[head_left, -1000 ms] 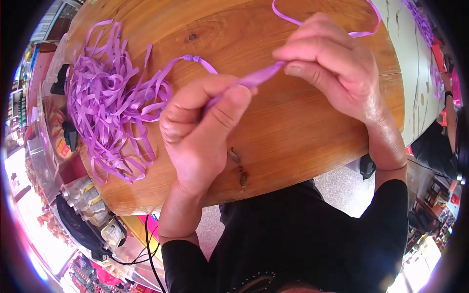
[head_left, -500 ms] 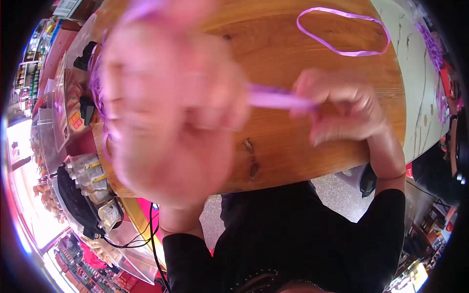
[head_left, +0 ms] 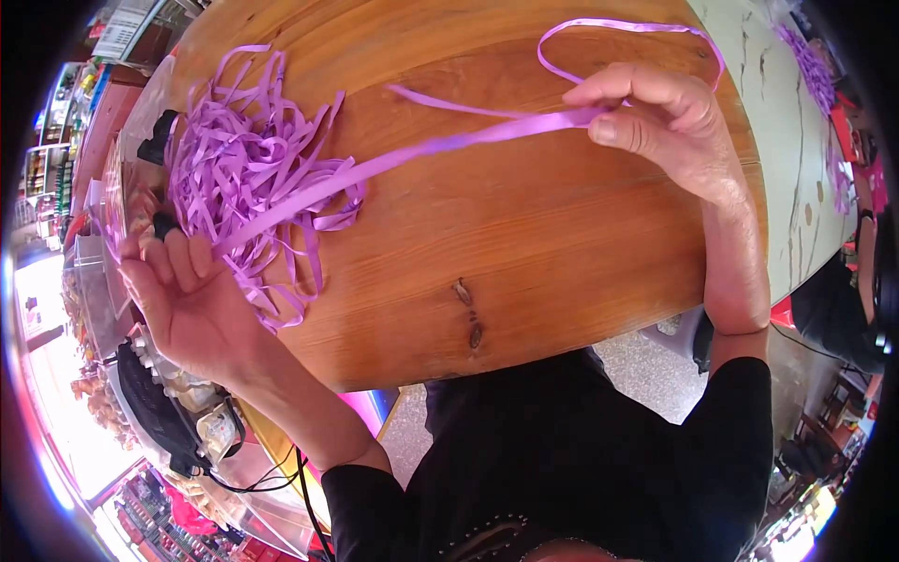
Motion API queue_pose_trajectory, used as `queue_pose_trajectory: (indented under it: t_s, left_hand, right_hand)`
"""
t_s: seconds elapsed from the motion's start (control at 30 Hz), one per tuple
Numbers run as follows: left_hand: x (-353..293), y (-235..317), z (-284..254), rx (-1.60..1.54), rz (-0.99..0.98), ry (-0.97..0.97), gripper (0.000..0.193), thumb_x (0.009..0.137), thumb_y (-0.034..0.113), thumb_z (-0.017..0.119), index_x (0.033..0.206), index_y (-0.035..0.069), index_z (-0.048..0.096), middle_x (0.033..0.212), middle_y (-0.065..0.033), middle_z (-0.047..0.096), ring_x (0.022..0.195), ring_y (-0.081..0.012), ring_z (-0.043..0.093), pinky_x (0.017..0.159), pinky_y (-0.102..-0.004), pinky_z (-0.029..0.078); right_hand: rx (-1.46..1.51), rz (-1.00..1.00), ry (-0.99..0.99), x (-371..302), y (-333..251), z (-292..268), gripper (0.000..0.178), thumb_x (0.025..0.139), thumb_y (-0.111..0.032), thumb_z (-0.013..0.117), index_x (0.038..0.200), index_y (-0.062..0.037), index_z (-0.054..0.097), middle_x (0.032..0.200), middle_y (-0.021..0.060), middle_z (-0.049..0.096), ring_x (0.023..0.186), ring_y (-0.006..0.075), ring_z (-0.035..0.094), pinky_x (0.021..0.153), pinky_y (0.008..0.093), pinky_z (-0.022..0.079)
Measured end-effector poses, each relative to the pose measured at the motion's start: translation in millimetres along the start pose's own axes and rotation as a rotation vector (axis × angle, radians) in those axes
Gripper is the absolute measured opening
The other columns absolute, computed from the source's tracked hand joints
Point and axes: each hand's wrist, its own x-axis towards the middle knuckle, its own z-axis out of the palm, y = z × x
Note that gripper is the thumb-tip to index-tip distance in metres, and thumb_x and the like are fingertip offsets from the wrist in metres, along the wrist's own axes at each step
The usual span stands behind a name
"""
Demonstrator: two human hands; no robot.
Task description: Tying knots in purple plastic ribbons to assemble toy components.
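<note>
A purple ribbon stretches slantwise above the table between my two hands. My right hand is closed on its right part, thumb and index finger pinching it. A loose tail of ribbon points left from that pinch. At the left edge of the table my left hand is turned palm up, its fingers curled round the ribbon's other part; a bit of purple shows beyond the fingertips. Behind the left hand lies a big tangled heap of purple ribbons. A single ribbon loop rests flat at the far right, partly behind my right hand.
The wooden table has a curved front edge close to my body. A white marbled surface adjoins it on the right, with more purple ribbons on it. Clear containers and a black bag stand at the left, with black cables below.
My left hand has swung down and left from close before the camera, uncovering the ribbon heap. My right hand has moved up slightly, and the ribbon between the hands is now drawn out long.
</note>
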Motion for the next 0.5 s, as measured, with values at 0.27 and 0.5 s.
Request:
queue_pose_trajectory:
  t_s: [0.27,0.5]
  left_hand:
    - [0.0,-2.6,-51.3,1.662,0.725,0.552,0.028,0.085,0.014,0.063,0.107,-0.001,0.054,0.097,-0.0098,0.055,0.091,-0.0195,0.052,0.077,-0.0324,0.043]
    - [-37.9,-137.1,38.6,1.25,0.189,-0.365,0.03,0.083,-0.001,0.057,0.112,0.001,0.054,0.099,-0.0107,0.059,0.092,-0.0207,0.055,0.083,-0.0295,0.042]
  right_hand:
    - [-0.062,-0.085,-0.027,3.9,4.3,7.6,0.015,0.083,-0.003,0.061,0.097,-0.0017,0.065,0.087,0.003,0.062,0.081,0.0102,0.056,0.071,0.0217,0.045]
    - [-0.076,-0.265,-0.137,0.2,1.4,22.1,0.019,0.081,0.003,0.059,0.099,0.0002,0.064,0.086,0.0081,0.061,0.079,0.0164,0.059,0.068,0.0263,0.047]
